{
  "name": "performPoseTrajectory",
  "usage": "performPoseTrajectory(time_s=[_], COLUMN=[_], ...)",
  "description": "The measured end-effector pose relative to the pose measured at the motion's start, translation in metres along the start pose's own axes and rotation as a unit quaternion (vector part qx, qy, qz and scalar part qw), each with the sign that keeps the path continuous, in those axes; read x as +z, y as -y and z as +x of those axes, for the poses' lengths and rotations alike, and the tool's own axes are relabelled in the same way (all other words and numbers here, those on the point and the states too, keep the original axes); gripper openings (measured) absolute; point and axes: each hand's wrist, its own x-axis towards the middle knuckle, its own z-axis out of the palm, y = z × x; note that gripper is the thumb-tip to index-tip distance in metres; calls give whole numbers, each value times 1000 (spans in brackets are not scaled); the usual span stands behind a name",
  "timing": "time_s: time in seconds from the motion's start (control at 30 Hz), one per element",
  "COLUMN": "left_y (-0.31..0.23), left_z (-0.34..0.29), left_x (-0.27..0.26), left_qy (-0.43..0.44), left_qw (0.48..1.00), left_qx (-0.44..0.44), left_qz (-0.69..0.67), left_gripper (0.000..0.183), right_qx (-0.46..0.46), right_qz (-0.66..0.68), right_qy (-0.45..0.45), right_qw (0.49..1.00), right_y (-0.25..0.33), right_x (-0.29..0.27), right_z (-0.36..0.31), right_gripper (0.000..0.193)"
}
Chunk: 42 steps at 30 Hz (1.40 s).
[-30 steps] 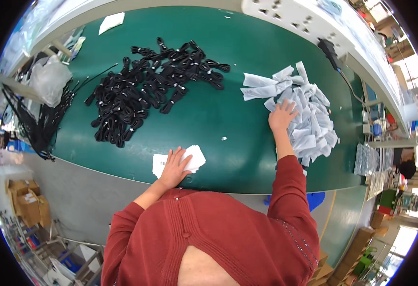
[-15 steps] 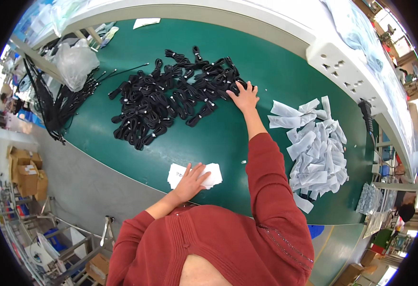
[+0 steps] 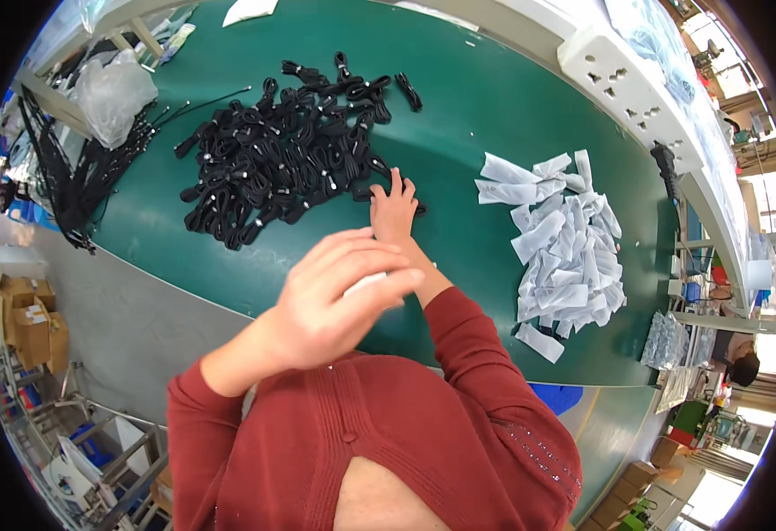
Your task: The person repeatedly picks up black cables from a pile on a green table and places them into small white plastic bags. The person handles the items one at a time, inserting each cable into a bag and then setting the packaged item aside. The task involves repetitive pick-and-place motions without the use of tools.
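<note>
My left hand (image 3: 335, 296) is raised off the table, close to me. Its fingers are stretched forward and slightly bent, with the thumb apart. A bit of white paper (image 3: 366, 283) shows between thumb and fingers; the hand covers the rest, and whether it touches it I cannot tell. Just beyond, my right hand (image 3: 394, 211) rests with spread fingers over a few black bundled cables (image 3: 421, 211) at the near right edge of the cable pile (image 3: 273, 159). One bundled cable (image 3: 408, 91) lies by itself at the far right of the pile.
White sleeve-like pouches (image 3: 569, 257) are heaped to the right on the green table (image 3: 459, 133). Long black cables (image 3: 96, 177) and a clear plastic bag (image 3: 115, 97) hang at the left edge. A white socket strip (image 3: 618, 97) with a plug runs along the right shelf frame.
My right hand has moved nearer and left, with some cables now under it at the pile's near edge. My left hand has risen from the white paper. The view has shifted slightly.
</note>
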Motion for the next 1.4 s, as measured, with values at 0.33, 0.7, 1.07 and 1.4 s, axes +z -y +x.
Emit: performPoseTrajectory(time_s=[0.33, 0.7, 1.07, 1.4], left_y=[-113, -30, 76, 100], left_z=[48, 17, -181, -200], left_x=[-41, -4, 136, 163], left_qy=[-91, -27, 124, 64], left_qw=[967, 998, 971, 971], left_qx=[234, 10, -201, -229], left_qz=[52, 58, -28, 33], left_gripper=[25, 27, 20, 8], right_qx=[59, 164, 226, 136], right_qz=[231, 276, 285, 307], right_qy=[-57, 55, 89, 33], right_qw=[969, 945, 927, 941], right_y=[-11, -58, -30, -15], right_x=[-76, -74, -93, -100], right_z=[-60, -159, -204, -210], right_gripper=[29, 43, 36, 35])
